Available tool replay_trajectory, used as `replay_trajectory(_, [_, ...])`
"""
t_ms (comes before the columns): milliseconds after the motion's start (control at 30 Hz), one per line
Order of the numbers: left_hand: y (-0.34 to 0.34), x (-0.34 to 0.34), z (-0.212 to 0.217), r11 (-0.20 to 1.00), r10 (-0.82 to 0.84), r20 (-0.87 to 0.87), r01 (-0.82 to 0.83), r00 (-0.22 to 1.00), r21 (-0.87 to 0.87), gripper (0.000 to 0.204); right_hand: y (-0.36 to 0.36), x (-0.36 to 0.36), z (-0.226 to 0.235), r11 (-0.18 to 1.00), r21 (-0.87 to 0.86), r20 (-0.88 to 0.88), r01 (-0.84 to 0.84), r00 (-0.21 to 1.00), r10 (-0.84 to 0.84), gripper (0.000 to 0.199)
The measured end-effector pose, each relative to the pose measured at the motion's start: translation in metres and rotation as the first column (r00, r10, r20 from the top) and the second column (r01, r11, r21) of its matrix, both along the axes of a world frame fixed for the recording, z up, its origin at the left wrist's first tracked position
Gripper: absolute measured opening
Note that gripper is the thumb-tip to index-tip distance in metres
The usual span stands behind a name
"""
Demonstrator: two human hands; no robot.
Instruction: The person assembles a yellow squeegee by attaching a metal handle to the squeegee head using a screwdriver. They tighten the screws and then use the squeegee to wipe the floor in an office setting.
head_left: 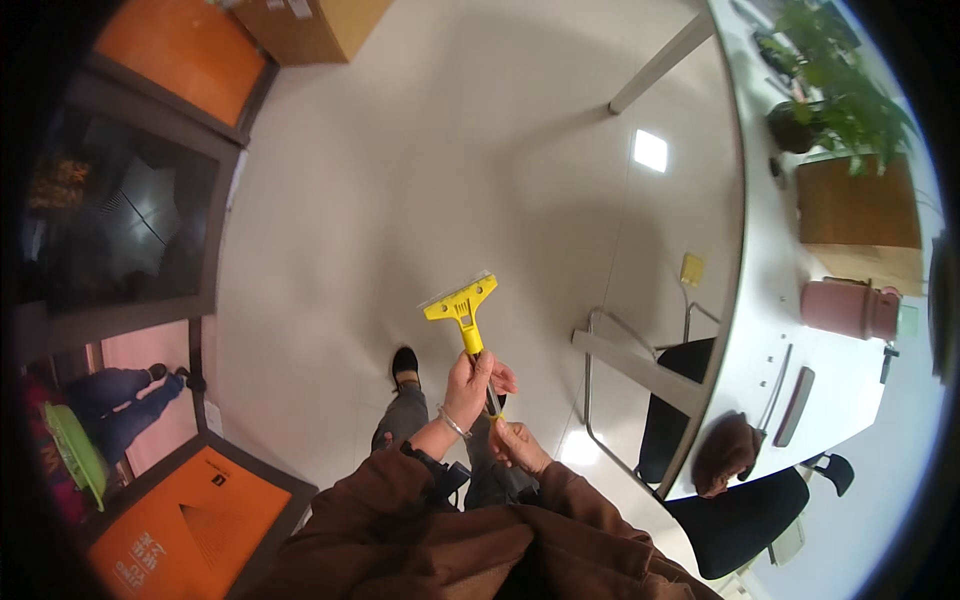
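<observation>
A scraper with a yellow head (465, 308) and a thin metal blade edge is held out in front of me over the floor. My left hand (468, 388) is wrapped round its dark and silver handle, just below the yellow neck. At the handle's lower end, by a small yellow part, my right hand (517, 445) is closed with thumb and fingers pinched together. The blade end points up and away from me, touching nothing. My left hand hides part of the handle.
On the right runs a long white table (770, 240) with a plant (835, 90), a cardboard box (860, 205), a pink jar (850, 308) and a brown cloth item (728, 455). A black chair (675, 410) stands beneath it. Orange panels (200, 520) and a dark glass pane (130, 210) line the left.
</observation>
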State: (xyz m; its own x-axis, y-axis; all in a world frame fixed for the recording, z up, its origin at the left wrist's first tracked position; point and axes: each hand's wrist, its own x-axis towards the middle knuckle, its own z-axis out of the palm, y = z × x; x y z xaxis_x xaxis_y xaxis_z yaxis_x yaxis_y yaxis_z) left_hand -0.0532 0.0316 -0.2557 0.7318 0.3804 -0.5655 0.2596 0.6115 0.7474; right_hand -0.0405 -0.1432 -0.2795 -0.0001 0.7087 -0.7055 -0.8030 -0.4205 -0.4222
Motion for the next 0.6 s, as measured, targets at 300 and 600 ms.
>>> replay_trajectory(300, [0.045,0.06,0.118,0.979,0.024,0.299,-0.084,0.954,0.187,0.029,0.056,0.054,0.077,0.972,0.227,0.157,0.055,0.983,-0.093,0.046])
replay_trajectory(600, [0.151,0.16,0.156,0.941,-0.027,0.405,-0.114,0.914,0.319,0.029,0.141,0.169,0.122,0.982,0.191,0.301,0.0,0.952,-0.058,0.053])
